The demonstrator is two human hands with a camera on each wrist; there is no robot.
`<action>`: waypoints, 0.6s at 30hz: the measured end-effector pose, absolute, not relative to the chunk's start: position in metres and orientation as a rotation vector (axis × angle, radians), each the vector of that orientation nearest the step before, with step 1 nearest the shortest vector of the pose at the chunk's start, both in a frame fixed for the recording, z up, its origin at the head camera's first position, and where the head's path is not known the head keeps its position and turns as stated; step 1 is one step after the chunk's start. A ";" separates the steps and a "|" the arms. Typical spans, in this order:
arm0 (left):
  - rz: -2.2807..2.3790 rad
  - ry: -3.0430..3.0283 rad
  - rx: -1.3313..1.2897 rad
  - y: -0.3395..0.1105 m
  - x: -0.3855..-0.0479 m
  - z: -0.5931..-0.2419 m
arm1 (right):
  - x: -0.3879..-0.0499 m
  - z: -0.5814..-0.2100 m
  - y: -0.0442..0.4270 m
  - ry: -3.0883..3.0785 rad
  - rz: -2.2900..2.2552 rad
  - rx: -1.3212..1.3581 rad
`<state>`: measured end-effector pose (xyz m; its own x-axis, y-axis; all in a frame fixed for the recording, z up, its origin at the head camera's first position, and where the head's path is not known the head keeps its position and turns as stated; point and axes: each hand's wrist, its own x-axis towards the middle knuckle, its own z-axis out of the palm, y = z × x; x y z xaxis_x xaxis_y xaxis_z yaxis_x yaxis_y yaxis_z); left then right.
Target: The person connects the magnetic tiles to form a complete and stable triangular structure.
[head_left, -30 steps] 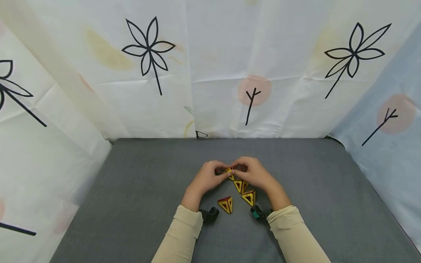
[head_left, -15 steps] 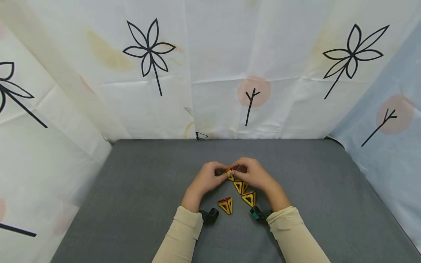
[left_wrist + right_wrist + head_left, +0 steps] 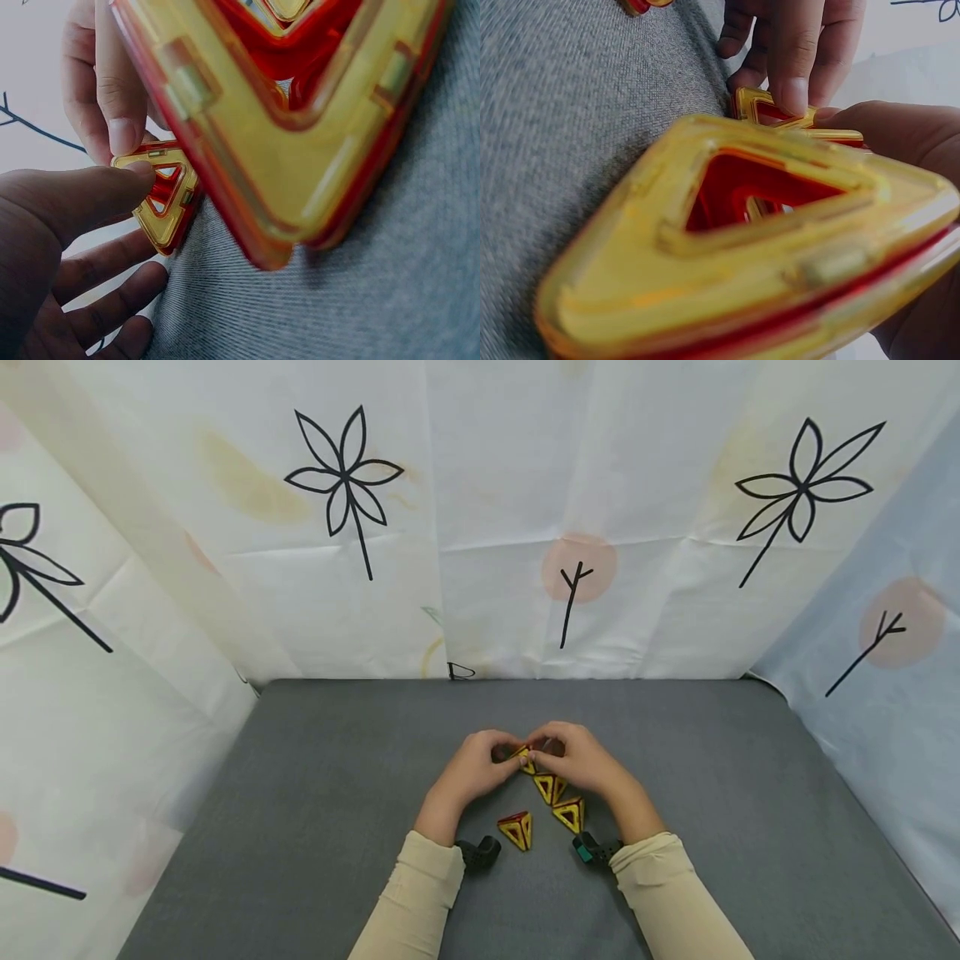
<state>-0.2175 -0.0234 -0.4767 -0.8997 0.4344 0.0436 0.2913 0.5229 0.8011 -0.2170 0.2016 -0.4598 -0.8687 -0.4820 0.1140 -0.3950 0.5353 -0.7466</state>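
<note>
Both hands meet at the far end of a crooked row of small yellow-and-red pyramids made of triangular magnetic tiles. My left hand [image 3: 478, 766] pinches the farthest magnetic tile pyramid [image 3: 157, 227] between thumb and fingers; its lower fingers spread loosely in the left wrist view. From the other side my right hand [image 3: 576, 757] pinches the same pyramid, partly hiding it. Just nearer is a middle pyramid [image 3: 543, 787], then a third pyramid [image 3: 560, 810] close to the right wrist. Another pyramid [image 3: 516, 830] stands apart, between the forearms.
Grey cloth [image 3: 337, 777] covers the table. White printed curtains [image 3: 495, 485] rise behind it and at both sides. A dark wrist mount [image 3: 480, 853] sits on the left wrist, and another mount [image 3: 596, 849] on the right.
The hands keep their pinch on the farthest pyramid with barely any movement. The whole head view has shifted very slightly; the other pyramids stay in place.
</note>
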 end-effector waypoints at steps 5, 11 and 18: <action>1.320 2.592 0.617 -0.024 -0.217 -0.477 | -0.218 -0.461 0.202 2.646 -1.253 -0.762; 1.338 2.586 0.617 -0.026 -0.218 -0.480 | -0.218 -0.458 0.203 2.652 -1.242 -0.748; 1.373 2.560 0.597 -0.030 -0.217 -0.485 | -0.216 -0.453 0.211 2.717 -1.217 -0.756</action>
